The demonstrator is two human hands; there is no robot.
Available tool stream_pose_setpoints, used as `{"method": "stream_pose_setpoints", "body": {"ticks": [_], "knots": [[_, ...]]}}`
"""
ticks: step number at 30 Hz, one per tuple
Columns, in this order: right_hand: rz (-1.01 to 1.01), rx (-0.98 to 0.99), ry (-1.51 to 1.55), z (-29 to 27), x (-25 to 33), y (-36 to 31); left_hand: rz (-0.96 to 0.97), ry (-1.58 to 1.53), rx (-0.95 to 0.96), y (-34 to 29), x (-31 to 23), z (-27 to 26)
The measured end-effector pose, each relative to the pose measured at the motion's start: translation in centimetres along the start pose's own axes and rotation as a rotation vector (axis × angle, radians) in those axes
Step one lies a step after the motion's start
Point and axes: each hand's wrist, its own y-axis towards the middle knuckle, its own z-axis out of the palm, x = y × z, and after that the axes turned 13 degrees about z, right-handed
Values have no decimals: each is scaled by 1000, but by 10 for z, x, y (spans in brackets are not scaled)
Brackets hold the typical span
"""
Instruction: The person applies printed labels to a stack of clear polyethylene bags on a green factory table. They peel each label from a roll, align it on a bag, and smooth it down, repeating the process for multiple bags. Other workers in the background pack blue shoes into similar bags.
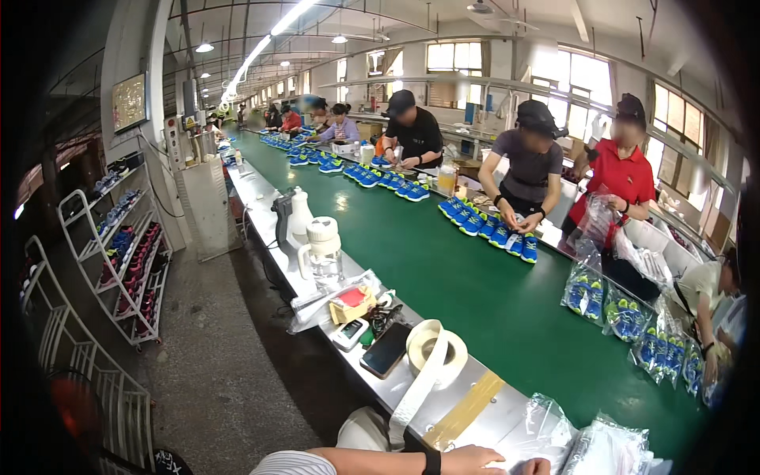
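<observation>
The left hand [473, 460] lay flat and open at the bottom edge of the view, fingers resting on the steel ledge beside a clear plastic bag [546, 431]; a fingertip of the right hand [540, 467] barely showed, and whether it was open or closed could not be told. The bag looked light, limp and slippery, best pinched at its crinkled mouth rather than pressed flat. Just beyond the left hand sat a roll of white tape [431, 352], its loose tail trailing toward the wrist and likely to snag. Farther off lay a dark phone [385, 349], and the green conveyor belt [475, 285] carried blue shoes [491, 226] toward the bagging workers.
</observation>
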Motion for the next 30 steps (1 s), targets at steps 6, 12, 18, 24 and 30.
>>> {"method": "stream_pose_setpoints", "body": {"ticks": [6,12,18,24,30], "knots": [[-248,-79,-33,15,-40,6,-163,-1438,-80,88,-12,11],[340,-36,699,-36,-14,-3,-462,-1829,-209,100,32,26],[-84,-41,528,-48,-3,-4,-421,-880,-123,131,11,40],[-345,-65,-76,-22,15,-43,-665,-1622,-114,107,16,8],[-284,-236,-210,-13,-6,-39,-366,-1457,-233,34,-45,-45]]}}
